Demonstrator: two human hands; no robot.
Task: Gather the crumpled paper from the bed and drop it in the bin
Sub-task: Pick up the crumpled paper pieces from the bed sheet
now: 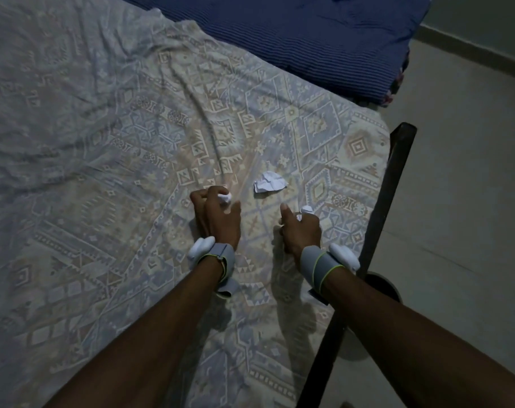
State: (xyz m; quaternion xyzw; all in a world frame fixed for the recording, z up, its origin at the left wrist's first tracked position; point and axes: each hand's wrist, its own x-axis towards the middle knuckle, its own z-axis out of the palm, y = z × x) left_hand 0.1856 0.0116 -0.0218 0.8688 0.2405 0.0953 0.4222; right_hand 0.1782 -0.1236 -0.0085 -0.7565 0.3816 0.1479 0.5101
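A crumpled white paper (269, 184) lies loose on the patterned bedsheet (103, 172), just beyond both hands. My left hand (216, 213) rests on the sheet with its fingers closed around a small white paper ball (225, 198). My right hand (300, 228) is to the right of it, fingers curled on another white paper scrap (306, 210), with the thumb sticking out toward the loose paper. Each wrist wears a grey strap with a white device. A bin (383, 285) shows partly below the bed edge, behind my right forearm.
A dark bed frame rail (388, 195) runs along the right edge of the mattress. A blue ribbed blanket (309, 39) lies across the far end of the bed. Pale floor tiles (471, 201) stretch to the right of the bed.
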